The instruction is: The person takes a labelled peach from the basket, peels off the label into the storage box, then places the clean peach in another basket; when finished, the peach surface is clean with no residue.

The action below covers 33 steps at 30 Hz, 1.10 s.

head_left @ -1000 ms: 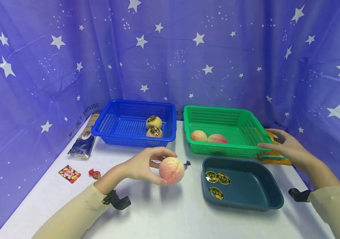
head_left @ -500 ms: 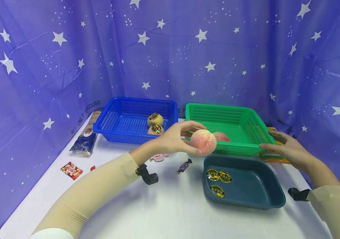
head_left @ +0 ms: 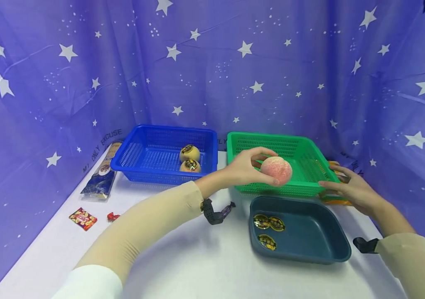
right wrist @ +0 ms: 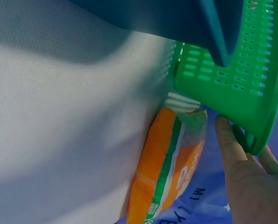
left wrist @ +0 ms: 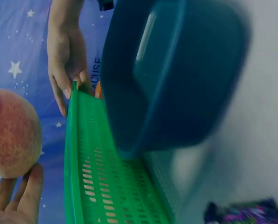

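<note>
My left hand (head_left: pixel 247 169) holds a pink and yellow peach (head_left: pixel 276 170) between thumb and fingers, over the front part of the green basket (head_left: pixel 295 190). Close up in the left wrist view, the peach (left wrist: pixel 13 135) sits beside the basket's rim. At the basket's right side, my right hand (head_left: pixel 358 191) grips the rim, thumb on the inner side and fingers outside. The right wrist view shows the fingertips of that hand (right wrist: pixel 251 179) right at the basket's corner. The basket's front left inside is hidden behind the left hand and peach.
A dark teal tub (head_left: pixel 307 232) with stickers stands in front of the green basket. Left of it is a blue basket (head_left: pixel 156 176) with two stickered peaches (head_left: pixel 189 153). An orange bag (right wrist: pixel 153 172), a purple candy (head_left: pixel 227 211), a red packet (head_left: pixel 83 219) and a blue-gold bag (head_left: pixel 101 176) lie around.
My left hand has carried the peach from over the middle of the table rightward and away, to the green basket. The right hand stays on the basket's rim.
</note>
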Each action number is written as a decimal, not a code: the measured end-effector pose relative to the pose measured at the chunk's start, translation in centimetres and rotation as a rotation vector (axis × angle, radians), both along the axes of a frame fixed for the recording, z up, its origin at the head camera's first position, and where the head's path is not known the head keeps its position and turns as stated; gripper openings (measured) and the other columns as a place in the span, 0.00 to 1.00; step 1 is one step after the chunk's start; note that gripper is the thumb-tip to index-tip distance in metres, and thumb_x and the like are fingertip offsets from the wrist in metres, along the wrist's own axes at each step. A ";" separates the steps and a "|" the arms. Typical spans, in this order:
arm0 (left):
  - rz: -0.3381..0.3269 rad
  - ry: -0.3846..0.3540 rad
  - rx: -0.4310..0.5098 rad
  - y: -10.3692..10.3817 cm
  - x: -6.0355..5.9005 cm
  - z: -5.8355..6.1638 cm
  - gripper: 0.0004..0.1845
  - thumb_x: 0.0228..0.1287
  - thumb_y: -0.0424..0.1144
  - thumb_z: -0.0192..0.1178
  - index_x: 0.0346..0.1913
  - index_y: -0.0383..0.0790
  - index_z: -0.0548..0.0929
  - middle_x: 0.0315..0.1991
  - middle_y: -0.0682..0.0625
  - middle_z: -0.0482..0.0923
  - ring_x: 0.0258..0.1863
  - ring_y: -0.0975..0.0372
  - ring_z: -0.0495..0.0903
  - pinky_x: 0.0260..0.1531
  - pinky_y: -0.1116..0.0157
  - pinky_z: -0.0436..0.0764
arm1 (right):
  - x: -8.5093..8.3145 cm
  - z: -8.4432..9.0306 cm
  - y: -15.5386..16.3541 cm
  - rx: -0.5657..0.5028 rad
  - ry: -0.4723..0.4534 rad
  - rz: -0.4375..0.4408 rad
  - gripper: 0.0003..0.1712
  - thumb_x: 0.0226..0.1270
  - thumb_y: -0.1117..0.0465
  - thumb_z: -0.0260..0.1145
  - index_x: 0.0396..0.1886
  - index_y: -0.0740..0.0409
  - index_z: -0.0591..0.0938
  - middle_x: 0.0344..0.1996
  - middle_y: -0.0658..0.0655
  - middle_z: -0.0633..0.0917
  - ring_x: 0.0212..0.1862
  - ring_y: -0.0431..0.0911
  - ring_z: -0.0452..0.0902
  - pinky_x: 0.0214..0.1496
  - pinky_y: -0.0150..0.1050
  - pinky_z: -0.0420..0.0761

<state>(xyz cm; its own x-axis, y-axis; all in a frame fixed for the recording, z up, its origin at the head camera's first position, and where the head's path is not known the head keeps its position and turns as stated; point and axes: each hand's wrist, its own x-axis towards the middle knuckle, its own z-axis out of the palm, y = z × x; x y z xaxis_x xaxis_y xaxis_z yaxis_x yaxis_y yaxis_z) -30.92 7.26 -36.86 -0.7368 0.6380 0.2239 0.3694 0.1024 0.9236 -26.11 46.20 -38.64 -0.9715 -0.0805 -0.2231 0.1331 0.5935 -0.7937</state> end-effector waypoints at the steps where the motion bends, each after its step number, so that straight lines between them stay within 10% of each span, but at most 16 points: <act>1: 0.008 -0.014 0.004 0.5 -0.2 0.1 0.40 0.58 0.41 0.86 0.74 0.55 0.81 0.66 0.53 0.82 0.54 0.65 0.86 0.48 0.63 0.93 | 0.0 -0.1 0.0 -0.002 0.002 -0.003 0.63 0.85 0.44 0.67 0.93 0.55 0.32 0.86 0.81 0.27 0.86 0.83 0.33 0.81 0.83 0.58; 9: 0.048 -0.262 0.095 4.3 -2.3 0.7 0.33 0.56 0.31 0.85 0.64 0.55 0.85 0.58 0.51 0.83 0.48 0.61 0.89 0.48 0.54 0.96 | 0.0 -0.6 -0.1 0.046 0.020 -0.017 0.62 0.85 0.41 0.66 0.93 0.54 0.34 0.88 0.82 0.37 0.83 0.78 0.59 0.77 0.72 0.74; 13: 0.071 -0.236 -0.016 5.7 -3.2 1.0 0.30 0.58 0.37 0.85 0.62 0.57 0.86 0.55 0.52 0.83 0.48 0.63 0.87 0.50 0.57 0.95 | 0.0 -0.7 0.1 0.085 0.037 -0.013 0.62 0.84 0.41 0.67 0.93 0.56 0.36 0.88 0.82 0.45 0.68 0.51 0.84 0.67 0.48 0.84; 17: 0.029 -0.226 -0.081 6.7 -3.7 0.8 0.31 0.60 0.41 0.84 0.65 0.55 0.84 0.56 0.51 0.82 0.47 0.62 0.86 0.54 0.52 0.94 | 0.0 -0.8 0.1 0.078 0.041 -0.018 0.62 0.83 0.41 0.68 0.94 0.55 0.37 0.88 0.82 0.47 0.55 0.31 0.84 0.62 0.40 0.84; 21: 0.001 -0.225 -0.095 7.9 -3.9 0.5 0.34 0.61 0.41 0.83 0.69 0.53 0.81 0.56 0.52 0.81 0.47 0.63 0.85 0.55 0.49 0.94 | 0.4 -0.7 0.0 0.077 0.040 -0.028 0.62 0.83 0.40 0.68 0.94 0.55 0.37 0.87 0.82 0.46 0.68 0.54 0.84 0.69 0.54 0.83; 24: 0.027 -0.199 -0.120 8.6 -3.9 0.2 0.36 0.61 0.42 0.82 0.71 0.51 0.79 0.55 0.53 0.81 0.46 0.63 0.84 0.53 0.51 0.94 | 0.6 -0.6 0.0 0.052 0.033 -0.027 0.62 0.83 0.41 0.68 0.93 0.54 0.36 0.87 0.83 0.42 0.82 0.78 0.61 0.76 0.73 0.75; 33: 0.103 -0.145 -0.240 10.5 -4.7 -1.0 0.37 0.58 0.47 0.83 0.70 0.50 0.80 0.57 0.52 0.83 0.46 0.63 0.82 0.50 0.55 0.93 | 0.6 -0.6 -0.3 0.016 0.033 -0.036 0.62 0.83 0.41 0.69 0.94 0.50 0.36 0.89 0.79 0.41 0.85 0.80 0.51 0.80 0.78 0.68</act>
<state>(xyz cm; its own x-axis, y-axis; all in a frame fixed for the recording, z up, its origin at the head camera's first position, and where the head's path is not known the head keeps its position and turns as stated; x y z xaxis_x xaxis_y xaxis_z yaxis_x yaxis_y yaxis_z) -35.66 17.77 -37.86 -0.8134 0.5805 -0.0371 0.2115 0.3547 0.9107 -25.48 45.88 -39.22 -0.9806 -0.0424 -0.1914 0.1279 0.6016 -0.7885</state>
